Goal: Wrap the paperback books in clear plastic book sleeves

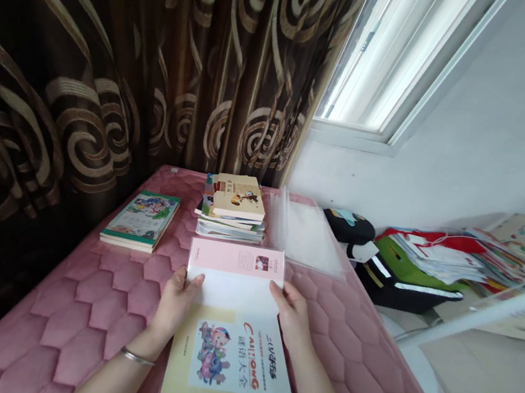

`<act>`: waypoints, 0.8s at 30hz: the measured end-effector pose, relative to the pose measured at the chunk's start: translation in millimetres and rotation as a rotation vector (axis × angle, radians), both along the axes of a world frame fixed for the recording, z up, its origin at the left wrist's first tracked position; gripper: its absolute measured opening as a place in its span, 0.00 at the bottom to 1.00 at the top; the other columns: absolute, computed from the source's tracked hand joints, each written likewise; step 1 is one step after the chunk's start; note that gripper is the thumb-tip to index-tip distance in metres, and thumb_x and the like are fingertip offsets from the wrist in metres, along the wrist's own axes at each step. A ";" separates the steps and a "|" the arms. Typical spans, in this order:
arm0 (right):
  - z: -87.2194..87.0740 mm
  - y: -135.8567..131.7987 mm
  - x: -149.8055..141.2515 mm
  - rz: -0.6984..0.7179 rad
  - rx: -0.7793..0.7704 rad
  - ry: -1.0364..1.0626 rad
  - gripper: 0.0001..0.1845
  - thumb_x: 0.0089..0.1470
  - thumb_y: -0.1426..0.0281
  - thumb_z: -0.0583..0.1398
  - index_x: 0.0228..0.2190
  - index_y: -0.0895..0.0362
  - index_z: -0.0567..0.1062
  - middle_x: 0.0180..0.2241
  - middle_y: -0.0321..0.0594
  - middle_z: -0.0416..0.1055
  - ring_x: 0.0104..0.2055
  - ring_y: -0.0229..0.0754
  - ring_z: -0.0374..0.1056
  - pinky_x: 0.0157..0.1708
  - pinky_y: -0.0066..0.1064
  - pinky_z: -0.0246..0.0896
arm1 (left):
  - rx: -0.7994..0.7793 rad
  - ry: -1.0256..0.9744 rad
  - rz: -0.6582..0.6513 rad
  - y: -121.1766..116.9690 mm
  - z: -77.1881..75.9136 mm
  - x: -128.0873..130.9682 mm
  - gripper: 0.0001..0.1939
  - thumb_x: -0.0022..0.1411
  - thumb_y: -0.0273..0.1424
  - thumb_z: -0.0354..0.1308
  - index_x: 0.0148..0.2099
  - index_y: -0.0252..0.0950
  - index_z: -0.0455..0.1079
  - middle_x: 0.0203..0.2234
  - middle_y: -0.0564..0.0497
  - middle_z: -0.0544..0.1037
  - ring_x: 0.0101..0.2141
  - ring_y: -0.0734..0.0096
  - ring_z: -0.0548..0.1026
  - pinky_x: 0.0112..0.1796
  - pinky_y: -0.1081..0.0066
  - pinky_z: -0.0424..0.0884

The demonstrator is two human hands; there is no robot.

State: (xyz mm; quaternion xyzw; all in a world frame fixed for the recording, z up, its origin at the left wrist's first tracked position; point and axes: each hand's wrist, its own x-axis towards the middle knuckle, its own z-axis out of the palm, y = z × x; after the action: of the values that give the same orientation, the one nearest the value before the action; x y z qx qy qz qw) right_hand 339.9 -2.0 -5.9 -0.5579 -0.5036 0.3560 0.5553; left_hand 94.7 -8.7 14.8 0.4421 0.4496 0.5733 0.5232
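A picture book (218, 358) with a yellow and white cover, cartoon animals and Chinese lettering lies sideways on the pink quilted surface in front of me. Along its far end runs a pink strip with small print and a little photo, next to a blank white part. My left hand (180, 297) pinches the book's left edge, thumb on top. At the right edge my right hand (292, 313) grips it the same way. The fingers underneath are hidden. A shiny edge around the book looks like clear plastic film.
Beyond the book stands a stack of books (236, 202). Green-bordered books (141, 219) lie to the left, clear plastic sheets (306, 235) to the right. Past the pink surface's (83, 321) right side are a green and black bag (402, 268) and piled papers. A dark curtain (189, 62) hangs behind.
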 end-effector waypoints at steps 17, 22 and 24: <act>3.0 -0.2 2.6 0.034 -0.022 -0.072 0.29 0.48 0.43 0.57 0.27 0.57 0.75 0.25 0.40 0.73 0.27 0.43 0.66 0.24 0.30 0.60 | -0.023 0.037 0.031 0.6 2.2 0.2 0.23 0.51 0.45 0.64 0.42 0.32 0.69 0.37 0.44 0.81 0.35 0.63 0.77 0.35 0.69 0.72; 7.7 -0.7 4.8 0.039 -0.027 -0.035 0.27 0.46 0.43 0.60 0.22 0.56 0.70 0.22 0.37 0.70 0.25 0.42 0.63 0.24 0.30 0.58 | -0.023 0.039 0.034 2.9 -1.8 0.0 0.24 0.51 0.45 0.64 0.43 0.32 0.69 0.35 0.45 0.81 0.34 0.63 0.77 0.35 0.69 0.72; 6.2 0.4 6.0 0.023 -0.022 -0.094 0.28 0.47 0.42 0.58 0.21 0.55 0.69 0.21 0.37 0.68 0.24 0.41 0.61 0.23 0.30 0.57 | -0.018 0.035 0.032 3.1 -1.7 0.2 0.24 0.52 0.45 0.64 0.43 0.33 0.69 0.36 0.45 0.81 0.35 0.63 0.78 0.36 0.69 0.72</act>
State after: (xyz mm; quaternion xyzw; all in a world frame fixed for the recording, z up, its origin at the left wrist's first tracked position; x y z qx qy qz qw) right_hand 345.9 -1.6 0.3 -0.5742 -0.5314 0.3413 0.5210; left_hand 94.8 -5.6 13.1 0.4400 0.4708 0.5699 0.5099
